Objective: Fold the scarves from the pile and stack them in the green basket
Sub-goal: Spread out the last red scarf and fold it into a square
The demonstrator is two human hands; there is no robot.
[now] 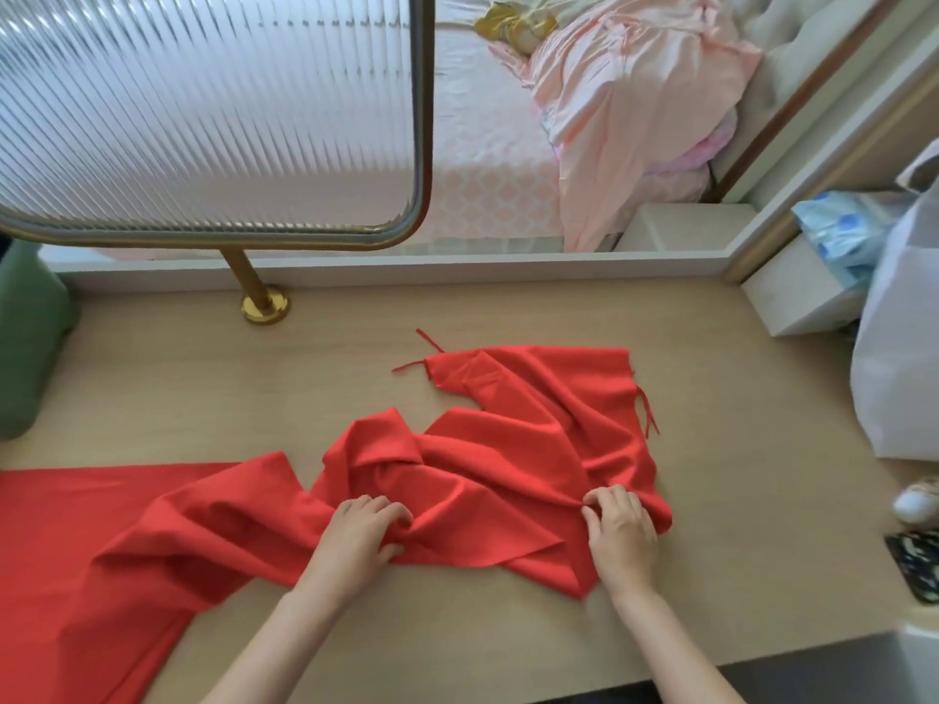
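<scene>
Pinching up bunched folds of the red scarf [508, 449] with left fingers [390, 511] and right fingers [605, 496] alike, all curled tight, likely to tug the crumpled middle flat. Sprawled unfolded across the wooden surface [178, 388], trailing out of view lower left, well apart from what looks like the green basket [25, 348] far left.

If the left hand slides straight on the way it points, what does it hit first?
Most likely the bunched folds of the red fabric scarf it pinches, just ahead of the left hand; depth unclear.
</scene>
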